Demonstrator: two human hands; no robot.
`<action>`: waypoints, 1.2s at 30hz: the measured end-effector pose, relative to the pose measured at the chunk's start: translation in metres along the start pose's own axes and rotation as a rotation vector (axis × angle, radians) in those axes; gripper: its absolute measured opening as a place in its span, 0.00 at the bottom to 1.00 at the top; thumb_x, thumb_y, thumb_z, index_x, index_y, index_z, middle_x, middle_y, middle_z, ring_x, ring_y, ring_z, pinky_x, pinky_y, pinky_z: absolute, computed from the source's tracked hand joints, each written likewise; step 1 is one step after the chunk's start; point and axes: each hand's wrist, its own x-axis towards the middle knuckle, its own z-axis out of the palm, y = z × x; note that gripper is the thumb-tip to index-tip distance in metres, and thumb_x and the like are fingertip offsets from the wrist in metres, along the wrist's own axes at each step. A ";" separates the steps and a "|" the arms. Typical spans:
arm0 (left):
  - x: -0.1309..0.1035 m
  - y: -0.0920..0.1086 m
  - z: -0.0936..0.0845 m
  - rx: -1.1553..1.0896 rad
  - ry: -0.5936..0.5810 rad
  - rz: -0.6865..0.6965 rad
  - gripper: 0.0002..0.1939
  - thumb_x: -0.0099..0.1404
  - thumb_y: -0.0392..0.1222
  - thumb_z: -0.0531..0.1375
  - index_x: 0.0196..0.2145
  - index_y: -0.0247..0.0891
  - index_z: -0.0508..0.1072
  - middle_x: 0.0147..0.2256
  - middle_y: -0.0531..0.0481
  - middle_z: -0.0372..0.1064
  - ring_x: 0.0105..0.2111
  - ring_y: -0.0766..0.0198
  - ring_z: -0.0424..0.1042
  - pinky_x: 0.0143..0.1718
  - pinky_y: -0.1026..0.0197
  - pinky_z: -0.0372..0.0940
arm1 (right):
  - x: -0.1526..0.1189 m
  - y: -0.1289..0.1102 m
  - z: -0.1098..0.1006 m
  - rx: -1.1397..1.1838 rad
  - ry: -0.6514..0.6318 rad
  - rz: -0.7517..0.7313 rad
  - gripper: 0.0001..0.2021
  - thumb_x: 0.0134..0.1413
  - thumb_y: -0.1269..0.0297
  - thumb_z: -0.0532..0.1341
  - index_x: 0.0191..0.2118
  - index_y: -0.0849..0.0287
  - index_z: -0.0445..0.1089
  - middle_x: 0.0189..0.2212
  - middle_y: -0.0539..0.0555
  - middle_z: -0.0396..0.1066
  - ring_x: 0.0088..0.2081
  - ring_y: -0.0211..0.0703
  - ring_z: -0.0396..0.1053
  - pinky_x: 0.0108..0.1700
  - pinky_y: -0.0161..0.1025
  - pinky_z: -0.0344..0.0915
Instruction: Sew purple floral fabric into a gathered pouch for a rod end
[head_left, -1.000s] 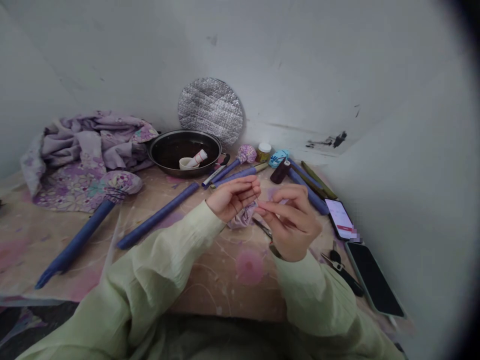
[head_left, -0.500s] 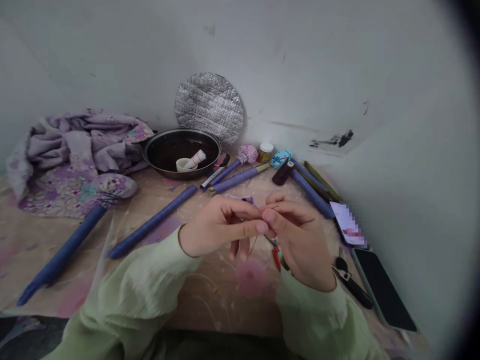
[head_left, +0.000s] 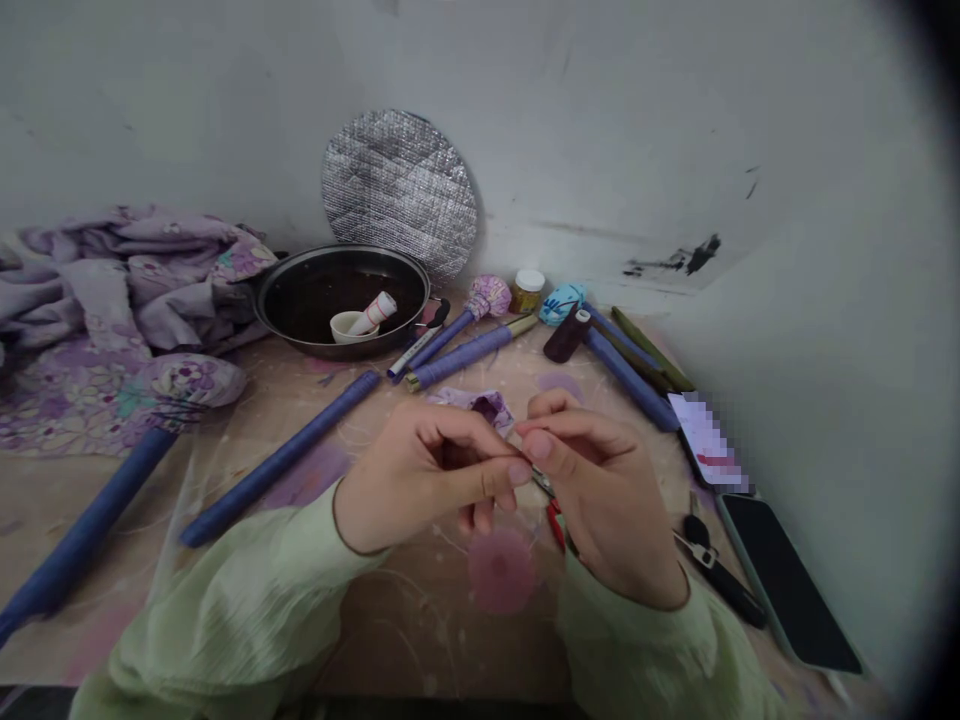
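Note:
My left hand (head_left: 431, 470) is closed in a pinch, its thumb pressed to the forefinger. Opposite it, my right hand (head_left: 600, 480) pinches thumb against forefinger, the fingertips of both hands almost meeting above the table. Whatever lies between the fingertips is too fine to name. Beneath my right hand are red-handled scissors (head_left: 555, 522), mostly covered. A purple floral cloth scrap (head_left: 484, 403) lies just beyond the fingers. Farther back, a dark spool of thread (head_left: 566, 337) is tipped over beside a blue-wrapped stick (head_left: 630, 380).
At the back left stands a black pan (head_left: 262, 310) holding a small white cup (head_left: 346, 326). Floral fabric (head_left: 97, 290) is heaped at left, near blue-wrapped sticks (head_left: 285, 455). A silver round mat (head_left: 401, 190) leans on the wall. Phones (head_left: 791, 580) line the right side.
My fingertips have drawn slightly apart, and both hands stay pinched. The view has shifted a little, so things at left sit farther left and the cloth scrap shows more.

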 end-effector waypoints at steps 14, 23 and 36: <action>-0.001 -0.002 0.004 0.059 0.042 0.034 0.07 0.55 0.35 0.62 0.22 0.32 0.72 0.18 0.53 0.70 0.14 0.73 0.67 0.13 0.76 0.63 | -0.001 -0.004 -0.004 0.094 0.022 0.132 0.12 0.45 0.51 0.64 0.34 0.50 0.75 0.27 0.48 0.67 0.31 0.34 0.64 0.34 0.34 0.64; 0.000 -0.001 0.004 0.054 0.028 0.044 0.08 0.54 0.39 0.64 0.22 0.32 0.71 0.18 0.53 0.70 0.14 0.73 0.67 0.13 0.75 0.63 | -0.005 -0.002 0.000 0.134 -0.039 0.167 0.02 0.45 0.63 0.66 0.29 0.48 0.76 0.28 0.47 0.71 0.30 0.34 0.67 0.32 0.34 0.67; 0.000 0.000 -0.003 0.214 -0.042 0.079 0.06 0.55 0.37 0.62 0.24 0.33 0.71 0.18 0.54 0.68 0.16 0.73 0.67 0.17 0.73 0.66 | -0.008 0.000 0.001 0.012 -0.068 -0.043 0.05 0.50 0.65 0.63 0.32 0.47 0.75 0.31 0.49 0.73 0.37 0.38 0.69 0.41 0.41 0.68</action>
